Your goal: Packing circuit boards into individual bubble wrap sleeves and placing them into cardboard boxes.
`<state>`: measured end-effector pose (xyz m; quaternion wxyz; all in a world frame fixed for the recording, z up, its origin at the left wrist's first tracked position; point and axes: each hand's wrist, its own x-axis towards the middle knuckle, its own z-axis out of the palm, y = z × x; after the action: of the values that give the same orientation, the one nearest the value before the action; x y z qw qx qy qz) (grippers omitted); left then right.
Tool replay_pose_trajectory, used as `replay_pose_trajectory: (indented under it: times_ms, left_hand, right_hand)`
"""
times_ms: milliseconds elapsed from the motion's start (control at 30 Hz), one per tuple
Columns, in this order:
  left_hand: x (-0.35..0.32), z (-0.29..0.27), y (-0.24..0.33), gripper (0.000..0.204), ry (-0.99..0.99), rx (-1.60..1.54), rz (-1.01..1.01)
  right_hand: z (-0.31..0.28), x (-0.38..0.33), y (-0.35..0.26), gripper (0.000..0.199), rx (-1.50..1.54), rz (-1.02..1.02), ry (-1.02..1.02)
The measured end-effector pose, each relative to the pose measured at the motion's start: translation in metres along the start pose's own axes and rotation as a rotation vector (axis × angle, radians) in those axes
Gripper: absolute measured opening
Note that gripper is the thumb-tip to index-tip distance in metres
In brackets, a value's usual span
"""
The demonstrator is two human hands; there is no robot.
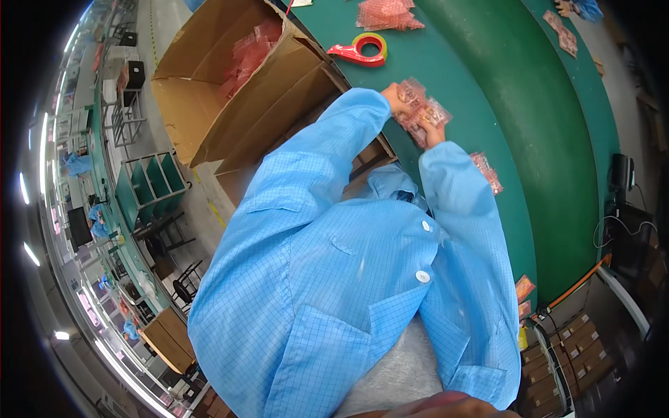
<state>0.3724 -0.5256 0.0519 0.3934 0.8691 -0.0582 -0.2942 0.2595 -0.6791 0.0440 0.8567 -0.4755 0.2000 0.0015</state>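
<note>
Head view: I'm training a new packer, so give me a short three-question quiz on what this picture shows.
1. True or false: both hands, left hand and right hand, grip the stack of pink bags.
2. What colour is the tape dispenser? A red, B blue, C black.
3. Fill in: the open cardboard box lies to the person's ____.

Key: 1 true; 2 A; 3 left.
</note>
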Motion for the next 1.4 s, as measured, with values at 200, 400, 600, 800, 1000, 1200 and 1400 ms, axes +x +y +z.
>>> replay_pose_trajectory:
  times_ms: [200,400,600,800,1000,1200,1400]
  left_hand:
    - [-0.057,0.014,-0.012,0.053,-0.519,-0.857,-0.154]
    - [-0.122,0.043,-0.012,0.054,-0.699,-1.7,-0.133]
    - [-0.154,0.067,0.009,0.058,-0.678,-1.682,-0.011]
    - [-0.15,0.054,0.016,0.043,-0.616,-1.3,0.105]
    - [-0.111,0.071,0.01,0.067,-0.252,-0.83,0.55]
    - [-0.083,0.059,0.007,0.084,0.097,-0.064,0.736]
    - [-0.066,0.064,-0.012,0.085,0.088,-0.136,0.767]
  right_hand:
    - [-0.023,-0.062,-0.03,0.054,0.182,0.218,-0.025]
    - [-0.016,-0.123,-0.108,0.056,-0.012,0.272,-0.144]
    - [-0.035,-0.134,-0.102,0.057,-0.401,0.059,-0.005]
    - [-0.031,-0.139,-0.087,0.062,-0.62,0.089,-0.025]
    - [-0.047,-0.118,-0.05,0.061,-0.409,-0.194,-0.066]
    - [-0.066,-0.094,-0.011,0.068,-0.351,-0.307,-0.016]
    - [-0.062,-0.091,0.006,0.044,-0.335,-0.366,0.02]
